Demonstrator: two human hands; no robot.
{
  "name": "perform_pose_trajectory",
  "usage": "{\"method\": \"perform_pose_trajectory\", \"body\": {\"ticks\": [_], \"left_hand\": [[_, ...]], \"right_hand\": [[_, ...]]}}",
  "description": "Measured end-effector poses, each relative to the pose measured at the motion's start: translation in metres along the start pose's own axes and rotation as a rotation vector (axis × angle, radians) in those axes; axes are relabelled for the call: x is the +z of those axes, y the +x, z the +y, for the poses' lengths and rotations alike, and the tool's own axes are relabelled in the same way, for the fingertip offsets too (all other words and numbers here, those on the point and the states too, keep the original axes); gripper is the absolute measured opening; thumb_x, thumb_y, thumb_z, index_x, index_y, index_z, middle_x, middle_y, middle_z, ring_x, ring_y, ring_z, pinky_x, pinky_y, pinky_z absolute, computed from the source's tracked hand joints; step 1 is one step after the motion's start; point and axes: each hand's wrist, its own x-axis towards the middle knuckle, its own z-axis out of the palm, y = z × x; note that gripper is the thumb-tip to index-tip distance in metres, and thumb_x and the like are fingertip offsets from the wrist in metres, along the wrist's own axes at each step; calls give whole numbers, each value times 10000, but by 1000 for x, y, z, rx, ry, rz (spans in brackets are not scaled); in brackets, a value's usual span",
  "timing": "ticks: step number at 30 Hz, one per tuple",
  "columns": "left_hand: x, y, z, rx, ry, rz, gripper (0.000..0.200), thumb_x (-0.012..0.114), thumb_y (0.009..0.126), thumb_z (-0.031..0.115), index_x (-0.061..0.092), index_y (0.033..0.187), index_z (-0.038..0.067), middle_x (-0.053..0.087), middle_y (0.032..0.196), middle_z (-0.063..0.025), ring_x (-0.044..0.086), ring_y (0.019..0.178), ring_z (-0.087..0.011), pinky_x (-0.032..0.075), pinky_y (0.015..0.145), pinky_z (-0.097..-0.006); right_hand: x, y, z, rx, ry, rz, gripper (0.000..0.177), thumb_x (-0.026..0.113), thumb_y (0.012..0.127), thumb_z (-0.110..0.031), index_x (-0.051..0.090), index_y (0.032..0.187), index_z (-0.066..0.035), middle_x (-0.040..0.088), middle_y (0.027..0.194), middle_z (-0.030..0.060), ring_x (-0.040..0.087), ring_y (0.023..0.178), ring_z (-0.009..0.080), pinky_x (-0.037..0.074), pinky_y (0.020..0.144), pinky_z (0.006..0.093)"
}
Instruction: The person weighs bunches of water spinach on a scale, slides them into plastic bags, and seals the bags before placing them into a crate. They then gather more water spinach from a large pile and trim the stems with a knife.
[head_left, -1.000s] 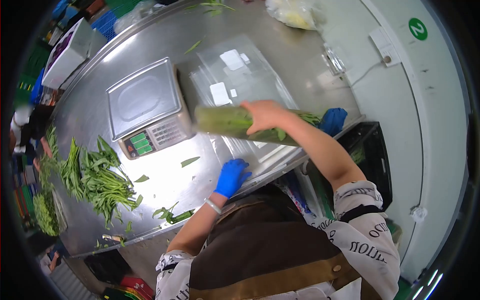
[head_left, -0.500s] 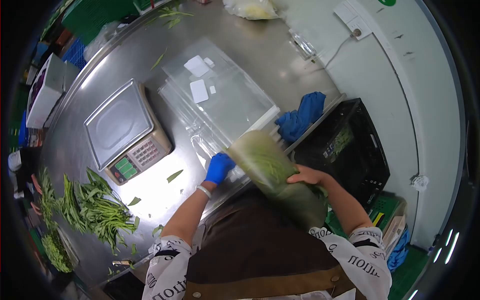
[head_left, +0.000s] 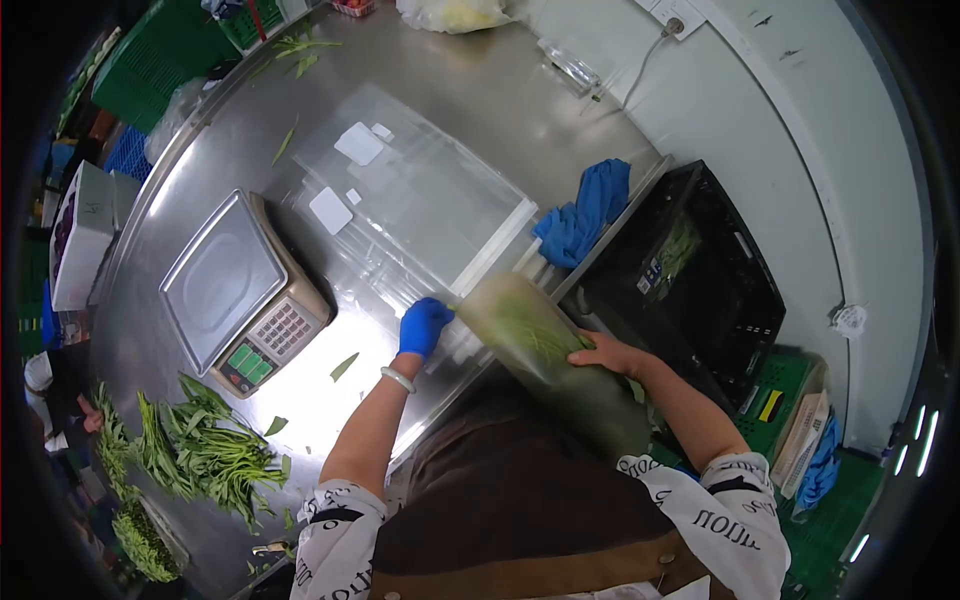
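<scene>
My left hand [head_left: 425, 327], in a blue glove, is closed at the upper left corner of a clear plastic bag of leafy greens [head_left: 535, 345]. The bag is blurred and tilted in front of my apron. My bare right hand [head_left: 608, 354] grips the bag's right side, thumb and fingers against the plastic. Just beyond my left hand, a stack of flat clear plastic bags [head_left: 430, 190] lies on the steel table [head_left: 400, 70]. White labels [head_left: 360, 144] rest on the stack.
A weighing scale [head_left: 250, 290] stands left, with loose leafy greens [head_left: 215, 440] nearer me. A blue cloth or glove [head_left: 588, 215] lies at the table's right edge. Beside it, a black crate [head_left: 700, 290] holds a bagged green bunch. Another person's hand [head_left: 90, 415] shows at far left.
The whole view has shifted slightly as my head turned. Both hands stay on the bag of greens, which remains in front of me.
</scene>
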Motion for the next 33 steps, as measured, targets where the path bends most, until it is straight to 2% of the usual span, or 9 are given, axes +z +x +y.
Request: {"method": "perform_pose_trajectory", "body": {"ticks": [2, 8, 14, 17, 22, 27, 30, 32, 33], "left_hand": [[3, 0, 0, -44, -459, 5, 110, 607, 810, -20, 679, 889, 7, 679, 856, -60, 632, 863, -158, 489, 794, -274], [-25, 1, 37, -67, -565, 55, 103, 643, 858, 90, 671, 939, 32, 654, 920, -16, 547, 741, -89, 441, 687, -236], [2, -5, 111, 442, 4, 434, 73, 664, 772, 67, 637, 839, 63, 634, 973, -95, 564, 959, -279, 422, 864, -378], [11, -24, 156, 560, -63, -7, 80, 631, 777, 75, 616, 856, 73, 618, 1064, -116, 553, 1026, -322, 414, 897, -405], [-21, 21, 151, 547, 105, 284, 77, 629, 757, 58, 610, 829, 72, 633, 1077, -125, 542, 1028, -350, 389, 935, -427], [-24, 0, 193, 662, 277, -102, 160, 618, 776, 46, 622, 936, 49, 610, 1154, -128, 514, 1129, -344, 369, 995, -413], [-40, 2, 188, 706, 151, 177, 261, 621, 793, 52, 612, 1054, 48, 568, 1218, -148, 472, 1202, -331, 344, 1023, -411], [-50, -3, 177, 295, -203, 723, 441, 611, 886, 168, 492, 1272, -9, 480, 1334, -108, 427, 1251, -276, 338, 1034, -367], [-54, -4, 163, -12, -479, 645, 492, 599, 899, 229, 456, 1306, -7, 486, 1326, -98, 445, 1228, -259, 351, 1024, -348]], "right_hand": [[9, -3, 3, -19, -28, 8, 834, 717, 783, -375, 314, 1423, -25, 515, 1273, 125, 519, 1137, 188, 408, 969, 325], [12, 14, 2, 88, 128, 29, 796, 679, 812, -425, 334, 1418, -40, 515, 1275, 112, 527, 1129, 188, 412, 963, 316], [28, 25, -39, 147, 15, -52, 648, 592, 852, -511, 503, 1297, -49, 583, 1187, 93, 582, 1024, 171, 452, 888, 282], [33, 49, -45, -14, 245, -24, 563, 559, 873, -509, 610, 1143, -17, 633, 1062, 94, 607, 923, 145, 480, 797, 266], [48, 42, -83, -145, 197, 31, 540, 569, 876, -481, 613, 1118, 0, 637, 1038, 93, 615, 887, 153, 490, 763, 273], [26, 93, -75, -304, -52, 92, 534, 589, 871, -458, 603, 1119, 15, 642, 996, 81, 619, 855, 152, 490, 757, 274], [38, 102, -74, -333, 44, 154, 507, 614, 866, -414, 593, 1129, 19, 644, 985, 80, 621, 838, 149, 497, 747, 278], [64, 89, -97, -454, 283, 111, 497, 653, 843, -373, 592, 1114, 39, 646, 973, 99, 625, 835, 166, 502, 746, 290], [73, 84, -106, -496, 295, 136, 498, 658, 840, -369, 590, 1112, 43, 645, 969, 101, 624, 838, 169, 501, 749, 291]]}}
